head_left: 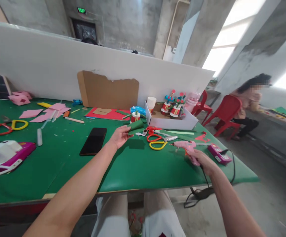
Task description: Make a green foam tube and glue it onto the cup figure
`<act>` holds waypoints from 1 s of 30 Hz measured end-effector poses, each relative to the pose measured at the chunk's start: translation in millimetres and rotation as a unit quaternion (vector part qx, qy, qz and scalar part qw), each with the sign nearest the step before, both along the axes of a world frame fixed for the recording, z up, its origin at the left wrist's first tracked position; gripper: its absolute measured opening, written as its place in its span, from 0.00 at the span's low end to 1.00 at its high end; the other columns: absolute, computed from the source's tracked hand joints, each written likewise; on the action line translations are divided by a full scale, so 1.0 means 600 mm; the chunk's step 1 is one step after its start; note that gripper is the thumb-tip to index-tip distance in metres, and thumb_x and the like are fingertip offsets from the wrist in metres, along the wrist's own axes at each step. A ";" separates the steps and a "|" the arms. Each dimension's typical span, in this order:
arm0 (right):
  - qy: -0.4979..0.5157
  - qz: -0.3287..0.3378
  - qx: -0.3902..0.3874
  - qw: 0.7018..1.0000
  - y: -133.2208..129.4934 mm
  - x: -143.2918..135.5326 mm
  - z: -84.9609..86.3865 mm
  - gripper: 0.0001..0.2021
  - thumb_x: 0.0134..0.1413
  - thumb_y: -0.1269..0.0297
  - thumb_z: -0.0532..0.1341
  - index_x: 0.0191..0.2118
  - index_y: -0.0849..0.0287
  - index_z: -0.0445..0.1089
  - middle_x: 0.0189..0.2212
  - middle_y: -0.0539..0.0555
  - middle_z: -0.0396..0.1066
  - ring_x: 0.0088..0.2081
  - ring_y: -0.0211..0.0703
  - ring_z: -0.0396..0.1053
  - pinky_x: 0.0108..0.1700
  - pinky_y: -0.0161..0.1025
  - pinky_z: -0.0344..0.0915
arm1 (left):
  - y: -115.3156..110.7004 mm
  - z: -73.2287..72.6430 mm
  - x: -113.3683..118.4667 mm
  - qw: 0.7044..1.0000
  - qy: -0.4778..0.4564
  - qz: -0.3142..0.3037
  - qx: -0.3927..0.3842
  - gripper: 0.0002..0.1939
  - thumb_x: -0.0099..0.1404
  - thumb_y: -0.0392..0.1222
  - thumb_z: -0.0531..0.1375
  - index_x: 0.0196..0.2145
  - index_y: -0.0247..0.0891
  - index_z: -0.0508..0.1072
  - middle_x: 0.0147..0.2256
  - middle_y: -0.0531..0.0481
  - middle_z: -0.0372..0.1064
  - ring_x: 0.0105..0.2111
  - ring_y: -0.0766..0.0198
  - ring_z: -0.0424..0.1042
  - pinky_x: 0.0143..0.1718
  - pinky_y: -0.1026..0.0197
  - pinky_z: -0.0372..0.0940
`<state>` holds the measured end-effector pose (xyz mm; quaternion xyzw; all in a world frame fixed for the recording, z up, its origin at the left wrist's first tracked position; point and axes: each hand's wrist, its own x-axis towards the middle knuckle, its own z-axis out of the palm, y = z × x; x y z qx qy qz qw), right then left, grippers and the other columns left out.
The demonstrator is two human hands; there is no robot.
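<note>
Between the fingers of my left hand (120, 136) is a piece of green paper (136, 125), held a little above the table. My right hand (200, 160) is wrapped round the handle of a pink hot glue gun (184, 145), its nozzle pointing left. Scissors with red and yellow handles (158, 144) lie just left of the nozzle. Behind the green paper stands a red and white paper cup figure (135, 116) with striped green arms. A black phone (93, 141) lies flat to the left of my left hand.
A white box (173, 124) with several paper cup figures stands at the back right. A purple power strip (219, 154) sits by the right edge, its cable hanging down. Pink paper (51, 113) and second scissors (19, 125) lie left. A person (247, 98) sits at another table.
</note>
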<state>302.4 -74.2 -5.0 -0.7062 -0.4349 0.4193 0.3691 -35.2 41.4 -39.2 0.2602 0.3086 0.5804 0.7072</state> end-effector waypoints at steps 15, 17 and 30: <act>-0.245 0.023 0.252 0.936 0.075 -0.084 0.012 0.18 0.50 0.46 0.54 0.29 0.57 0.69 0.24 0.54 0.70 0.28 0.44 0.67 0.32 0.39 0.62 | -0.005 0.011 0.011 0.998 0.038 0.039 0.011 0.15 0.41 0.32 0.68 0.19 0.35 0.62 0.17 0.57 0.64 0.17 0.71 0.64 0.22 0.64 0.66; -0.075 0.070 0.306 0.947 0.119 -0.161 0.010 0.18 0.48 0.45 0.56 0.30 0.57 0.68 0.26 0.53 0.71 0.28 0.43 0.68 0.33 0.39 0.64 | -0.004 0.011 0.007 0.999 0.041 0.036 0.007 0.15 0.41 0.33 0.68 0.19 0.36 0.62 0.17 0.58 0.62 0.16 0.72 0.63 0.23 0.64 0.66; 0.066 0.183 0.289 0.937 0.203 -0.243 -0.031 0.15 0.44 0.51 0.62 0.29 0.59 0.74 0.22 0.50 0.69 0.25 0.37 0.64 0.29 0.35 0.61 | 0.015 -0.005 -0.018 0.989 0.149 0.003 -0.006 0.16 0.40 0.35 0.67 0.17 0.36 0.60 0.14 0.61 0.52 0.14 0.74 0.56 0.20 0.64 0.66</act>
